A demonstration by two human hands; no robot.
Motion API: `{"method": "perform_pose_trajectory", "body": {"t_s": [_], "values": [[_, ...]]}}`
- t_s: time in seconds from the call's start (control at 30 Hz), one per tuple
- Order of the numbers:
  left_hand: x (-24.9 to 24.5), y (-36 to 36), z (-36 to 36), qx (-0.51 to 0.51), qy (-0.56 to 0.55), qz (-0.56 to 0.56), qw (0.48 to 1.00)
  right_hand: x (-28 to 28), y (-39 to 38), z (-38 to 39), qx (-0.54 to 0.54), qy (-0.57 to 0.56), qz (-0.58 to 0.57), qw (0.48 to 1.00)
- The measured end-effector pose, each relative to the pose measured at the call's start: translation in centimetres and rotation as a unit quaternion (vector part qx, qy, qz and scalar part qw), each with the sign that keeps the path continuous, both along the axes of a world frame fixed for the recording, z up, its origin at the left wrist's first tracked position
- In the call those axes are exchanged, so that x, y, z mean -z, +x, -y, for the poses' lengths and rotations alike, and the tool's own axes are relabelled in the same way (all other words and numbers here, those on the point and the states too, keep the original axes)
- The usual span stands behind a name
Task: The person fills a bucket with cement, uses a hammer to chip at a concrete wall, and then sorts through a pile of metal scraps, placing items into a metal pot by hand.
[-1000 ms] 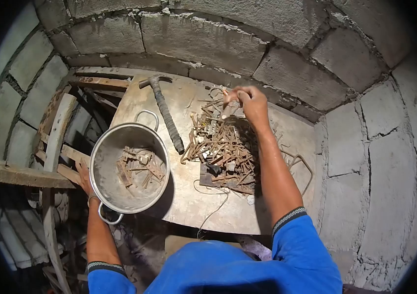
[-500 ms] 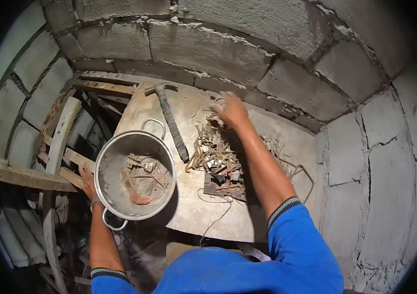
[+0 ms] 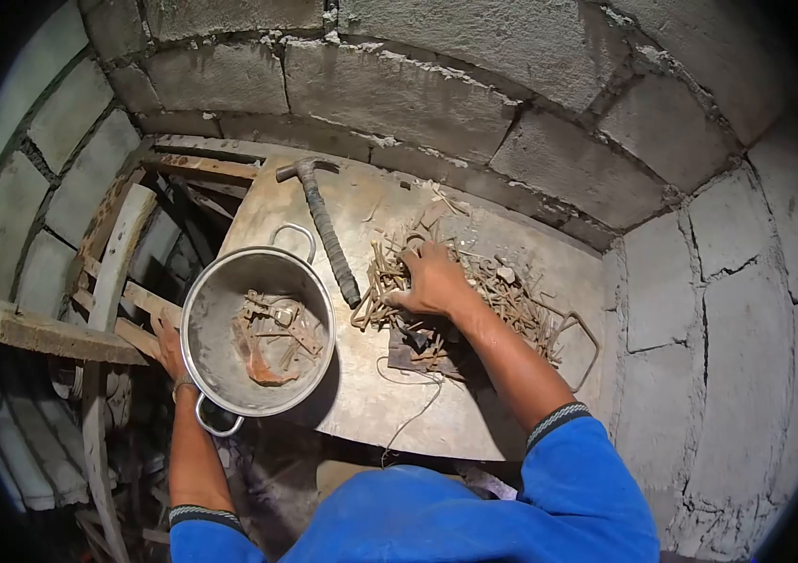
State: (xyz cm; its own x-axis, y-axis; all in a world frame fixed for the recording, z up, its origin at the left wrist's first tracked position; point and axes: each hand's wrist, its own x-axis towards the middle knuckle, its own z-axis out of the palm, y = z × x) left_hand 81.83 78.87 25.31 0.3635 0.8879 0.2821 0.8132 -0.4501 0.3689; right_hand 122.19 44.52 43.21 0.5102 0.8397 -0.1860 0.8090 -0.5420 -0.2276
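A grey metal pot [image 3: 213,385] with two loop handles holds rusty nails, flat metal pieces and a reddish-brown scrap [image 3: 261,364]. My left hand [image 3: 171,347] is against the pot's outer left wall, holding its side; part of the fingers is hidden. My right hand [image 3: 436,280] lies palm down on a pile of rusty nails [image 3: 511,300], thumb and fingers apart; its fingertips are partly hidden among the nails. A hammer [image 3: 326,225] with a wrapped handle lies between the pot and the pile.
The pale worktop [image 3: 361,403] meets a concrete block wall [image 3: 399,84] at the back. A bent metal rod [image 3: 594,352] and a thin wire [image 3: 422,418] lie by the pile. Wooden planks [image 3: 70,340] stand at the left.
My right hand has come back from the far side of the worktop and down onto the nail pile. The pot has shifted very slightly; my left hand stays at its side.
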Motion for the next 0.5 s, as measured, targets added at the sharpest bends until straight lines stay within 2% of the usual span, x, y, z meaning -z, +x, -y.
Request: {"method": "perform_pose_trajectory", "body": {"t_s": [0.1, 0.2, 0.23, 0.3, 0.4, 0.5], "values": [[-3.7, 1.3, 2.4, -0.034, -0.028, -0.053, 0.998, 1.6, -0.6, -0.6, 0.032, 0.017, 0.040, 0.999], [-3.1, 1.0, 2.4, -0.014, -0.024, -0.018, 0.999, 2.5, 0.1, -1.2, 0.054, 0.034, 0.050, 0.997], [-1.4, 0.3, 1.2, -0.012, -0.024, -0.018, 0.999, 2.2, 0.5, -1.3, 0.051, 0.028, 0.021, 0.998], [3.1, -1.5, -1.9, 0.018, 0.048, -0.067, 0.996, 2.2, 0.8, -0.8, 0.049, 0.041, -0.011, 0.998], [-1.7, 0.3, 1.2, -0.006, 0.010, -0.067, 0.998, 1.5, 1.1, -0.1, 0.051, 0.019, -0.048, 0.997], [-3.2, 1.2, 2.1, -0.027, 0.006, -0.088, 0.996, 1.9, 1.3, -0.1, 0.080, 0.038, -0.059, 0.994]]}}
